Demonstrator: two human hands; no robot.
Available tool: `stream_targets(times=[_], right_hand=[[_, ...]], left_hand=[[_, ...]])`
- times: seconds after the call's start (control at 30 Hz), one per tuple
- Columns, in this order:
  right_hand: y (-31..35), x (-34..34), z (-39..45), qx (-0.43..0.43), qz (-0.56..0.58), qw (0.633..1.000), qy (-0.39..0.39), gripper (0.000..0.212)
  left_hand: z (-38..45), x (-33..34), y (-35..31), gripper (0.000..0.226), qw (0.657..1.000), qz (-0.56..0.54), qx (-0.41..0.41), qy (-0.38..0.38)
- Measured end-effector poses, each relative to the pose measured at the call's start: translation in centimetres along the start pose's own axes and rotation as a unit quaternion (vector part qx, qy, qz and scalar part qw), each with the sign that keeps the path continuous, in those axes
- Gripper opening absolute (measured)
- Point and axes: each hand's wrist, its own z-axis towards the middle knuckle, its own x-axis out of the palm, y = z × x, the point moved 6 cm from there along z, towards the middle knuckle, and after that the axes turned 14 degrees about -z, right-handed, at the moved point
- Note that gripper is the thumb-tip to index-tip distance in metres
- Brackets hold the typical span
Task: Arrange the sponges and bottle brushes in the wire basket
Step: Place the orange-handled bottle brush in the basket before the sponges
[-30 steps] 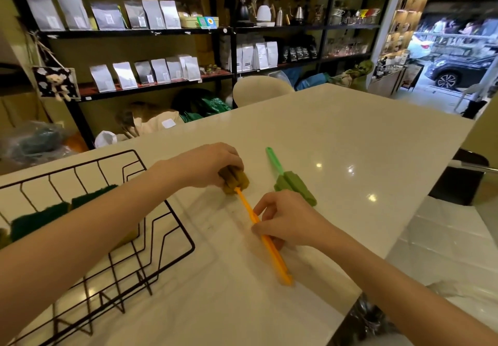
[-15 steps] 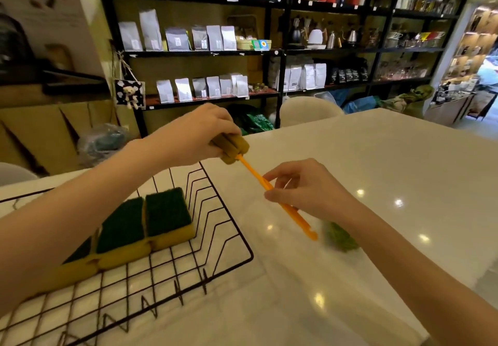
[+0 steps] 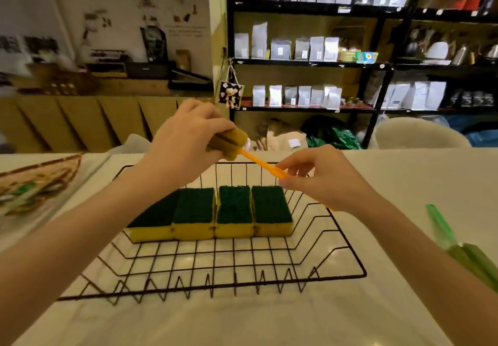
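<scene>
An orange bottle brush (image 3: 258,162) hangs in the air above the back of the black wire basket (image 3: 347,248). My left hand (image 3: 186,143) grips its brown sponge head, and my right hand (image 3: 320,178) pinches the orange handle. Several yellow sponges with green scouring tops (image 3: 234,210) lie side by side in a row inside the basket, below the brush. A green bottle brush (image 3: 458,246) lies on the white table to the right of the basket, partly behind my right forearm.
The basket sits on a white table (image 3: 242,318). A printed mat or tray (image 3: 35,184) lies at the left edge. Behind the table stand a pale chair (image 3: 420,135), black shelves of pouches (image 3: 310,49) and a wooden counter (image 3: 80,119).
Both hands have carried the orange brush left, from over the bare table to above the basket's back. The view has swung left, so the basket is now centred and the green brush sits at right.
</scene>
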Motion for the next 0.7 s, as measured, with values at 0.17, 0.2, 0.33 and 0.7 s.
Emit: stream_targets(times=[0.17,0.2,0.33,0.7], right_hand=[[3.5,2.5,1.0,-0.056,-0.034,0.997,0.032,0.02],[3.9,3.0,1.0,-0.062,-0.042,0.996,0.043,0.019],[5.2,5.0,1.0,-0.088,-0.058,0.99,0.092,0.015],[7.2,7.8,-0.7,-0.135,-0.217,0.953,0.165,0.018]], left_hand=[[-4.8,-0.4,3.5,0.051,0.996,0.013,-0.09,-0.001],[-5.6,-0.3,4.1,0.051,0.995,0.011,-0.102,0.006],[-8.0,0.3,5.6,0.048,0.987,-0.006,-0.148,0.057],[-9.8,2.6,6.3,0.037,0.944,0.054,-0.21,0.247]])
